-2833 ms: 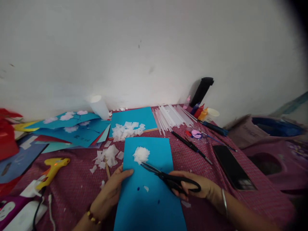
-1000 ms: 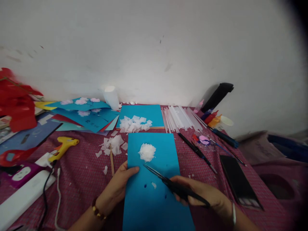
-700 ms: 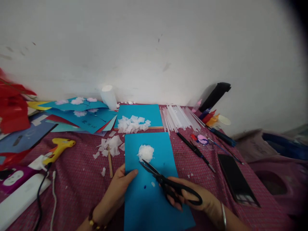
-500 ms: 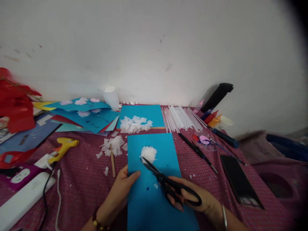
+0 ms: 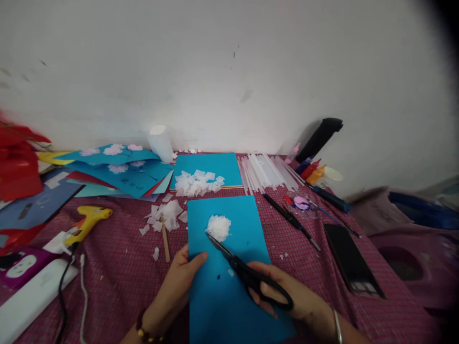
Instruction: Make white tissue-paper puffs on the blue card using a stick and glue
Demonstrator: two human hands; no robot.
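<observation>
A blue sheet of card (image 5: pixel 229 310) lies in front of me, bearing a fluffy white paper tuft (image 5: pixel 218 228) near its far end. My left hand (image 5: pixel 188 270) grips the card's left edge, thumb on top and fingers underneath. In my right hand (image 5: pixel 276 289) are black-handled scissors (image 5: pixel 238 265), their blades together and the tips at the tuft's lower left edge. Small white and dark blue specks sit on the card below the blades. Left of the card, a wooden stick (image 5: pixel 165 241) rests against a heap of white paper pieces (image 5: pixel 168 213).
A yellow glue gun (image 5: pixel 89 222) and a white power strip (image 5: pixel 36 291) lie at left. More paper squares (image 5: pixel 195 183) rest on a blue card stack behind. White glue sticks (image 5: pixel 267 172), a black pen (image 5: pixel 290 217), paint bottles (image 5: pixel 313 172) and a phone (image 5: pixel 353 260) are to the right.
The scissors' blades have closed, and their tips have shifted from the tuft's lower part to its lower left edge. My left hand keeps its hold on the card. The whole view has shifted slightly.
</observation>
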